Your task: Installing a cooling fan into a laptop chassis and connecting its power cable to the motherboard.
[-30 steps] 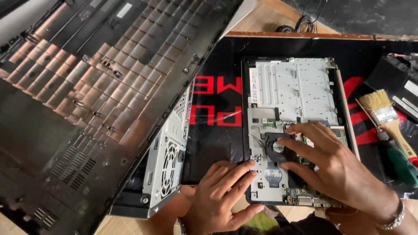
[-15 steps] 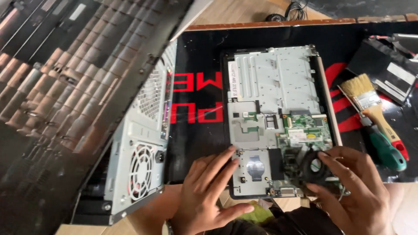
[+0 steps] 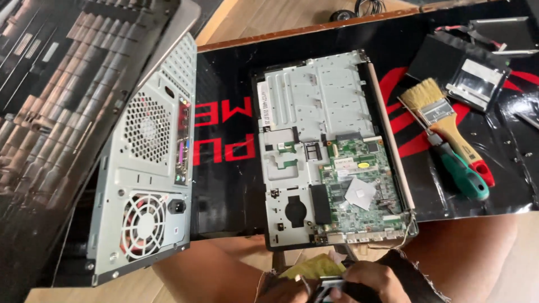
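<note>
An opened laptop base (image 3: 314,101) lies on a black mat (image 3: 230,168), its green circuit board (image 3: 359,185) bare with a grey square pad on it. Both my hands are off it, low at the frame's bottom edge. My right hand (image 3: 368,280) curls around a small dark part with a metal edge (image 3: 331,287). Only a sliver of my left hand (image 3: 281,290) shows, touching the same part from the left; its fingers are cut off by the frame. A yellow-green cloth (image 3: 314,265) lies just above the hands.
A desktop computer case (image 3: 146,179) lies on its side at left, under a large dark laptop cover (image 3: 62,112). A paintbrush (image 3: 441,115), a green-handled and a red-handled screwdriver (image 3: 463,174) and black flat parts (image 3: 466,67) lie at right.
Both hands have left the laptop board and drawn back toward my body with a small dark part. The spot where the fan sat now shows the bare board and grey pad.
</note>
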